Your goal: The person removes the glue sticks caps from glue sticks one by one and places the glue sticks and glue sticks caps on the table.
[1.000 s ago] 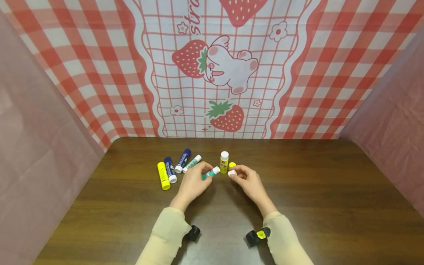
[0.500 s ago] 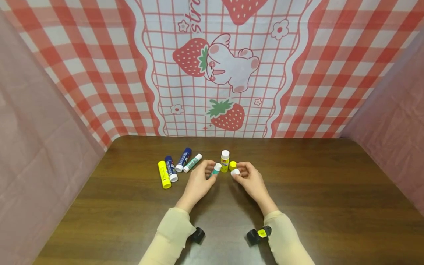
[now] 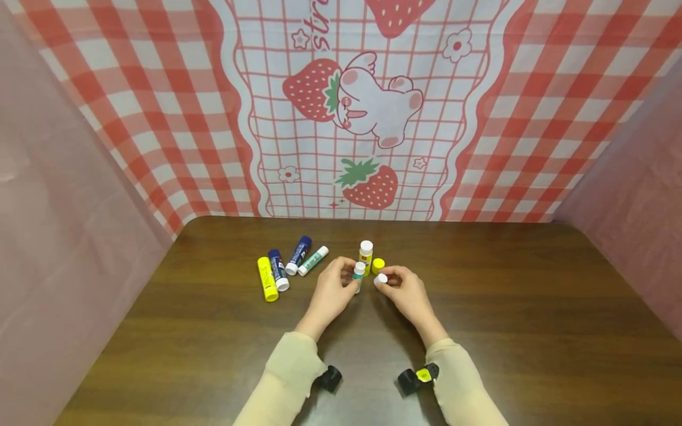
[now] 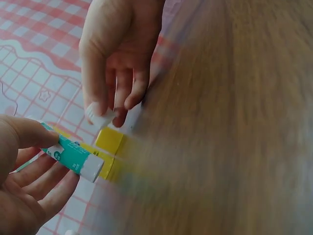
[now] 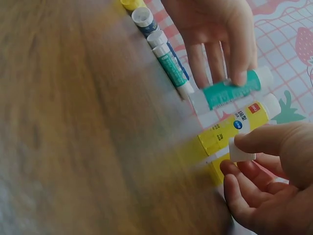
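Observation:
My left hand [image 3: 331, 290] pinches a green glue stick [image 3: 358, 278] between thumb and fingers, upright with its white end on top. In the right wrist view the glue stick [image 5: 232, 92] has white at both ends. A small white cap [image 3: 380, 279] is pinched between the thumb and fingers of my right hand [image 3: 407, 293], just to the right. Right behind the green stick stands a yellow glue stick [image 3: 365, 253] with a white top, partly covered by it. Beside that one sits a yellow cap [image 3: 378, 265], close to the right fingertips.
Left of my hands, several glue sticks lie on the brown table [image 3: 213, 331]: a yellow one [image 3: 268, 279], a navy one [image 3: 276, 266], another navy one [image 3: 299, 253] and a green one [image 3: 313, 261]. A checked strawberry cloth [image 3: 367, 118] hangs behind the table.
My left hand has moved right, bringing the green glue stick from tilted to upright in front of the yellow one. The right hand, still holding the white cap, has shifted only slightly.

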{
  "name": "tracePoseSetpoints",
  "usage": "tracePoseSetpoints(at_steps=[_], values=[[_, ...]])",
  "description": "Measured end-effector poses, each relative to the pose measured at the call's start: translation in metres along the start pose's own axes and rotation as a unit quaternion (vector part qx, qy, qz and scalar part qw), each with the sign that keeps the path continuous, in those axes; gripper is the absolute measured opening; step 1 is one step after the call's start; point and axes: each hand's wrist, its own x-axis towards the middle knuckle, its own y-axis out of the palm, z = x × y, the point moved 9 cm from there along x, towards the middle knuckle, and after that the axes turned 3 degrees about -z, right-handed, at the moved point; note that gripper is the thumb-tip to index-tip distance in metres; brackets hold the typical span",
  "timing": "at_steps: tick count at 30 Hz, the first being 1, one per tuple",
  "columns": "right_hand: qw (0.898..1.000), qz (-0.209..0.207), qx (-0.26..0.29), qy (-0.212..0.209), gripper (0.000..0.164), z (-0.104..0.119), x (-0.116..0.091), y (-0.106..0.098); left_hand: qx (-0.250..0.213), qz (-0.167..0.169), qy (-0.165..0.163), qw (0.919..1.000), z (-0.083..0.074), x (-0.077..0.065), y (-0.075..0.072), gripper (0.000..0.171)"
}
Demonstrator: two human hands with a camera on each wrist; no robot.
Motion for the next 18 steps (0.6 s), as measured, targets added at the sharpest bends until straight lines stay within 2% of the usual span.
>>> tracePoseSetpoints(at_steps=[4, 8, 18], values=[[1.0, 0.003, 0.005, -0.003, 0.028, 0.0, 0.001, 0.0, 0.0, 0.006, 0.002, 1.0, -0.003, 0.002, 0.006, 0.026], [1.0, 0.0, -0.003, -0.01, 0.026, 0.001, 0.001, -0.001, -0.001, 0.003, -0.001, 1.0, -0.002, 0.002, 0.006, 0.025], [0.998, -0.034, -0.045, -0.021, 0.023, -0.001, -0.001, -0.008, -0.016, 0.01, -0.004, 0.9998, 0.0, -0.001, 0.014, 0.025]])
